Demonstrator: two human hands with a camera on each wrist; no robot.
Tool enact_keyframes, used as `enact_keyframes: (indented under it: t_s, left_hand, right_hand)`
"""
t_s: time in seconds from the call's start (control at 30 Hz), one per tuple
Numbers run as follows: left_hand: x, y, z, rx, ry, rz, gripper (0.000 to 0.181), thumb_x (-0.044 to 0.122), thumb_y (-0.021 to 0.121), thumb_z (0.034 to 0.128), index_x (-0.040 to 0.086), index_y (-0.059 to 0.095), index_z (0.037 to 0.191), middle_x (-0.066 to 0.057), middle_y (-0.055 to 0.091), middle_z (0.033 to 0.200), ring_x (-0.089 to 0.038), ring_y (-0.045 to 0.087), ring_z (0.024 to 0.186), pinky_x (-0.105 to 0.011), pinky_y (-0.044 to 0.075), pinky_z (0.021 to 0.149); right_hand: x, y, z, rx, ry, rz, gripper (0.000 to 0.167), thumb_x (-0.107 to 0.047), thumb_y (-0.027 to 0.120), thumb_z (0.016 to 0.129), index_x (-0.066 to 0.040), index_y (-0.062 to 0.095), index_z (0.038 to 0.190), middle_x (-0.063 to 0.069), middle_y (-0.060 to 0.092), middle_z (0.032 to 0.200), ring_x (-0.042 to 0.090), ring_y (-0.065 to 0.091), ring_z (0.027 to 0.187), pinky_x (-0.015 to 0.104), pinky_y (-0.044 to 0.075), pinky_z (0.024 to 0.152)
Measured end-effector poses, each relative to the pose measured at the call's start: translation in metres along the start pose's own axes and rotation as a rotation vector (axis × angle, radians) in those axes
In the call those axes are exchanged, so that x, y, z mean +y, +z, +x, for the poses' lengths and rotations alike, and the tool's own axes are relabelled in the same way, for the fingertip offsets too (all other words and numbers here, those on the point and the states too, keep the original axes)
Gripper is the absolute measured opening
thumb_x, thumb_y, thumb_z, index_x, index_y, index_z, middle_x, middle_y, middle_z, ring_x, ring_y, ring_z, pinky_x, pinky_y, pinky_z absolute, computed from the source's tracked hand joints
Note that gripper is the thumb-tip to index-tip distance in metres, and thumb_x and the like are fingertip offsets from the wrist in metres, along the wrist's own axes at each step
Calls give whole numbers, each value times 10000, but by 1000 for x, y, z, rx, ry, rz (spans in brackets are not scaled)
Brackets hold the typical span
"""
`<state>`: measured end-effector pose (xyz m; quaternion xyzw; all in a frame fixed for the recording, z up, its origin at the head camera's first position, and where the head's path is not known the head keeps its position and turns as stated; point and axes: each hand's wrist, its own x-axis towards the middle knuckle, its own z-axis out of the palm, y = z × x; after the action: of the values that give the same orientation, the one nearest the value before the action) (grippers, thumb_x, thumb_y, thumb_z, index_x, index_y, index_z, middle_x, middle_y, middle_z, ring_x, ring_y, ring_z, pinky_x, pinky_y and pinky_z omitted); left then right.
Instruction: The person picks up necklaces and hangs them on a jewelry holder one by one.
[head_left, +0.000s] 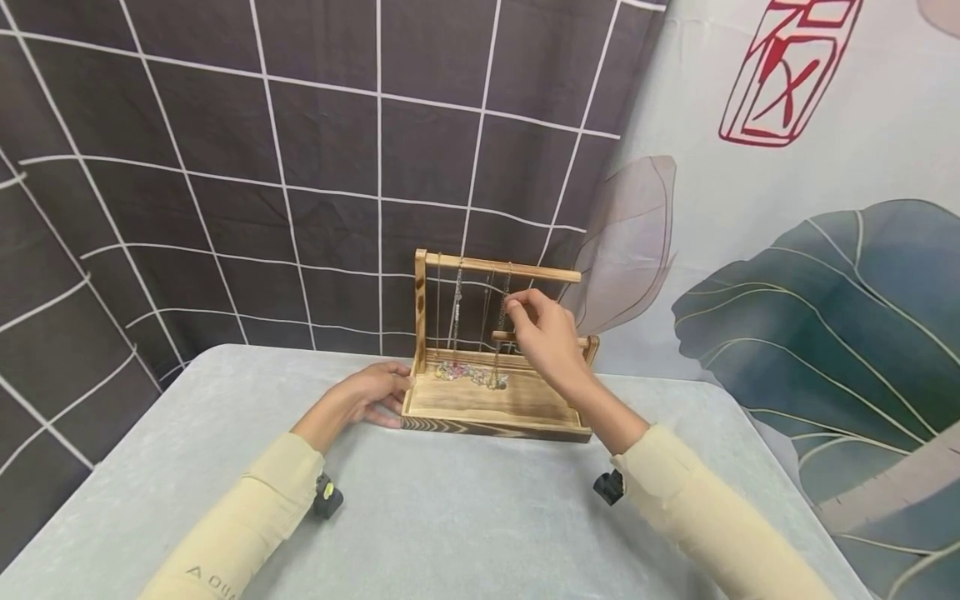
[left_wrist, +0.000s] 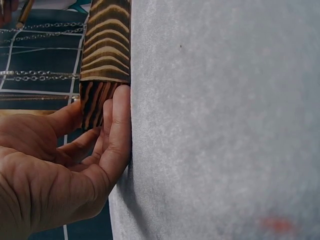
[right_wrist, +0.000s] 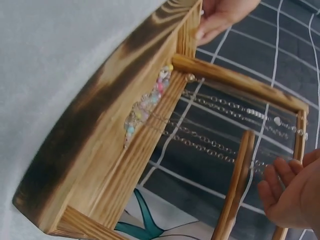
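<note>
A wooden jewelry stand with a shallow tray base stands on the table. My left hand holds the tray's left end, with thumb and fingers on either side of its corner in the left wrist view. At the upper bar, my right hand pinches a chain necklace that hangs down to the tray. Its fingertips are partly hidden in the right wrist view. Other chains hang farther left, including a silver necklace. Colourful beaded jewelry lies along the back of the tray.
A shorter, lower bar juts inward from the stand's right side, close to my right hand. The pale cloth-covered table extends in front. Behind it hang a dark grid-patterned curtain and a leaf-print cloth.
</note>
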<state>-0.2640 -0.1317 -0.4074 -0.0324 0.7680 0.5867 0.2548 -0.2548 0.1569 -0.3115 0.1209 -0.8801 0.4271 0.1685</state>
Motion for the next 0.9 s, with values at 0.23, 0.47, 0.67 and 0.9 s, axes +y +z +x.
enact_keyframes:
  t_s: [0.23, 0.47, 0.67, 0.9]
  left_hand:
    - [0, -2, 0, 9, 7, -1, 470, 180, 525, 1188, 6, 452, 1618, -85, 675, 976, -164, 713, 813, -359, 741, 739]
    - [0, -2, 0, 15, 6, -2, 462, 183, 533, 1187, 12, 469, 1612, -82, 675, 976, -165, 709, 811, -356, 742, 738]
    - [1, -1, 0, 10, 10, 2, 462, 180, 528, 1190, 8, 464, 1614, -79, 679, 975, -163, 703, 812, -349, 740, 733]
    - [0, 1, -1, 4, 10, -2, 466, 176, 528, 1189, -1, 460, 1614, -91, 686, 988, -168, 711, 819, -356, 743, 743]
  right_hand:
    - [-1, 14, -18, -81, -98, 2, 305, -271, 570, 1171, -79, 782, 1278, 113, 846, 1208, 272, 817, 1098, 492, 704, 1027]
    - [7, 34, -29, -262, -44, -68, 344, -284, 578, 1166, -78, 775, 1358, 107, 841, 1246, 296, 800, 1158, 529, 682, 1045]
    - [23, 53, -30, -400, 48, -87, 363, -208, 606, 1134, 10, 751, 1386, 161, 826, 1253, 272, 778, 1100, 500, 680, 1022]
    - [46, 71, -28, -416, 80, -65, 387, -158, 635, 1077, 30, 740, 1398, 184, 809, 1314, 292, 776, 1120, 529, 648, 1123]
